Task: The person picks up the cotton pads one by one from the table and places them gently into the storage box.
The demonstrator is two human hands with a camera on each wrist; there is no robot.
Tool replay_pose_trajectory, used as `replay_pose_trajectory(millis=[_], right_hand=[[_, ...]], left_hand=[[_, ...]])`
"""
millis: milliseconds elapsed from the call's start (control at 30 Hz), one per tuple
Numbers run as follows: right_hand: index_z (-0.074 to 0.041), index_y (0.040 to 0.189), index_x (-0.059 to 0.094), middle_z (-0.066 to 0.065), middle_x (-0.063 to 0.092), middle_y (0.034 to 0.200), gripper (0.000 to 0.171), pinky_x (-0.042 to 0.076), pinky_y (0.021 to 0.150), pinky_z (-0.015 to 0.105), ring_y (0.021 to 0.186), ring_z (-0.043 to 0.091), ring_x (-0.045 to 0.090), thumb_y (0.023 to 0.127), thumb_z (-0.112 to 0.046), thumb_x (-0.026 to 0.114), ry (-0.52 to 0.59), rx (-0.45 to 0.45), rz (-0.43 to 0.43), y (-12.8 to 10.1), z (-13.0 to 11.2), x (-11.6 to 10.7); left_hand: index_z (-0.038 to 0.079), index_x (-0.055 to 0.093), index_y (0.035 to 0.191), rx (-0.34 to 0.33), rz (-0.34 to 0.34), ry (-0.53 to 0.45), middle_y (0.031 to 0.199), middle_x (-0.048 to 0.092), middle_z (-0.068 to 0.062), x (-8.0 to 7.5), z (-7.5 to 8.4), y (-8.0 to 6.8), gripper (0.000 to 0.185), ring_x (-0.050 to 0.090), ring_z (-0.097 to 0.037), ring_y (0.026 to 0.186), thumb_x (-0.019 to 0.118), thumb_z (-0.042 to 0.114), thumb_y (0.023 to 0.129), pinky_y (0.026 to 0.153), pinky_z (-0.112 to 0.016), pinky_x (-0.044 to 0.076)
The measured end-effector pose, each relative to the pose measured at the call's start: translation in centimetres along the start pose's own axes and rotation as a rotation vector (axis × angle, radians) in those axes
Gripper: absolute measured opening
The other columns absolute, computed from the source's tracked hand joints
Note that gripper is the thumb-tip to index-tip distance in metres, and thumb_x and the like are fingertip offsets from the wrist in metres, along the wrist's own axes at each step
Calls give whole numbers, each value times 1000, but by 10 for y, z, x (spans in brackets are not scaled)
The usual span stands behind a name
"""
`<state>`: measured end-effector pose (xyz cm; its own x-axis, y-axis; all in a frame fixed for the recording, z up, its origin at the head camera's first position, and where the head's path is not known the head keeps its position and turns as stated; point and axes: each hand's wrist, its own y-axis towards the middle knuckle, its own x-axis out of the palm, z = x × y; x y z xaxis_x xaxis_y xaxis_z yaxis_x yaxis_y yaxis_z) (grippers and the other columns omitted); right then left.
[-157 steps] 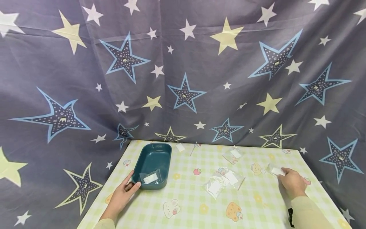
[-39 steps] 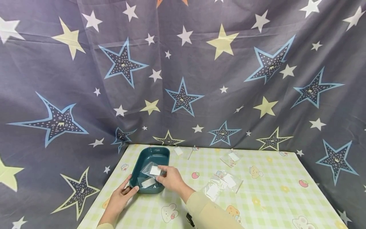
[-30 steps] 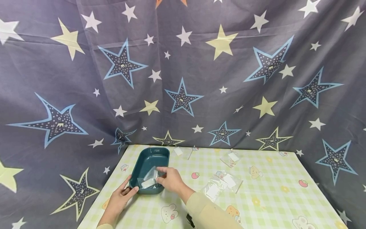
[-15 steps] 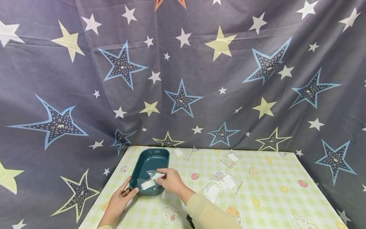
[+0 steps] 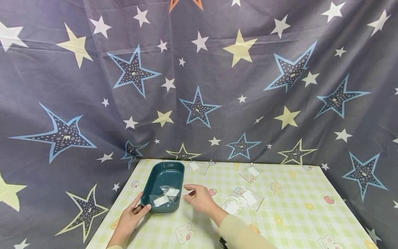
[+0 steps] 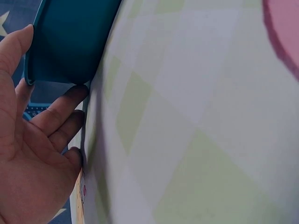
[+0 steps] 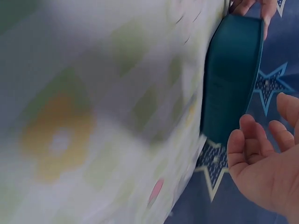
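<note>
A teal tray (image 5: pixel 162 177) sits at the table's left. Two small clear bags (image 5: pixel 164 197) with white inserts lie at its near end. My left hand (image 5: pixel 133 213) rests at the tray's near left corner, thumb against the rim and fingers straight along the side. The left wrist view shows that hand (image 6: pixel 32 140) beside the tray (image 6: pixel 70 42). My right hand (image 5: pixel 197 198) hovers just right of the tray, fingers relaxed and holding nothing. In the right wrist view this hand (image 7: pixel 261 163) is empty next to the tray's wall (image 7: pixel 231 74).
More clear bags lie on the checked tablecloth (image 5: pixel 289 211): a pair (image 5: pixel 242 200) right of my right hand, one (image 5: pixel 252 172) farther back, and a small white one (image 5: pixel 193 166) behind the tray. A star-patterned curtain (image 5: pixel 199 79) hangs close behind and beside the table.
My right hand lowered a clear bag into the tray, let it go, and drew back to the right, empty. The left hand stayed at the tray's corner.
</note>
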<state>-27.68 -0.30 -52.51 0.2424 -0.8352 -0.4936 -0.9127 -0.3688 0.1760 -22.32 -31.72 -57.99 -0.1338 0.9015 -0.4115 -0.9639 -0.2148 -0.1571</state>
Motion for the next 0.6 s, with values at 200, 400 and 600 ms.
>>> replay_pose_trajectory(millis=[200,400,600], right_hand=[[-4,137,72,18,76,131,42,63,83,32,101,28,77,97,-17,76,-76,-25,71,-17,27,-44],[-4,136,73,18,77,128,42,62,95,51,107,33,76,96,-16,79,-174,33,198,-39,52,-101],[-1,139,69,23,75,130,44,61,98,56,111,39,74,97,-14,77,-265,118,269,-61,78,-165]], left_hand=[[32,29,171,-8,-7,16,160,44,-32,-1,1,-1,90,44,-43,152,77,54,97,119,-55,46],[33,28,171,-17,-17,22,161,44,-31,-1,2,-3,91,44,-42,152,76,55,97,119,-55,46],[35,28,171,-22,-21,15,160,46,-30,-2,1,-2,92,45,-41,152,76,58,96,120,-55,46]])
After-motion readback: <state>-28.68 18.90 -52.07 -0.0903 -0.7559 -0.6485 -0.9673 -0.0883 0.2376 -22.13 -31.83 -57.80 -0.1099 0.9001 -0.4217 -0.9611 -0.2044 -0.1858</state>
